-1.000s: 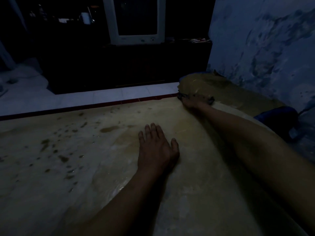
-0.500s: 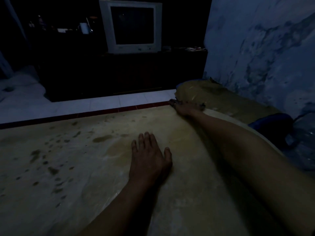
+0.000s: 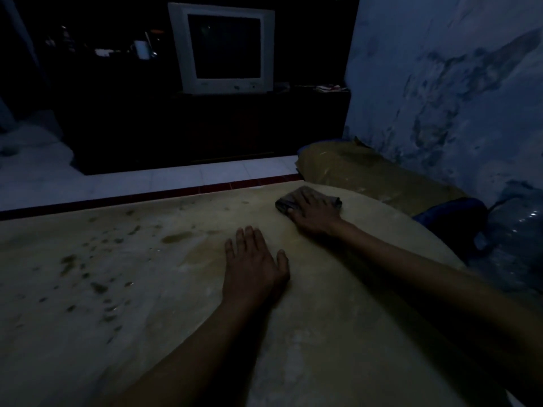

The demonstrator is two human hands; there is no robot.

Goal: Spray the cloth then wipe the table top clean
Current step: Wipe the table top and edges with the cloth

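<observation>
my right hand [image 3: 314, 211] presses flat on the dark crumpled cloth [image 3: 289, 202] to wipe; left hand [image 3: 254, 270], just nearer, lies spread on the stained beige table [image 3: 117, 289], bracing.

Cloth [image 3: 308, 198]: middle hidden under right hand [image 3: 314, 214]. Bench [image 3: 117, 289]: left and near edges cut off. Shelf items [image 3: 141, 49]: too dark to identify.

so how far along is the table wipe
Done: around the left hand, which lies flat on the table, the surface looks pale and free of spots. In hand: the right hand presses the cloth near the far edge. Left: dark stains still cover the table's left side.
</observation>
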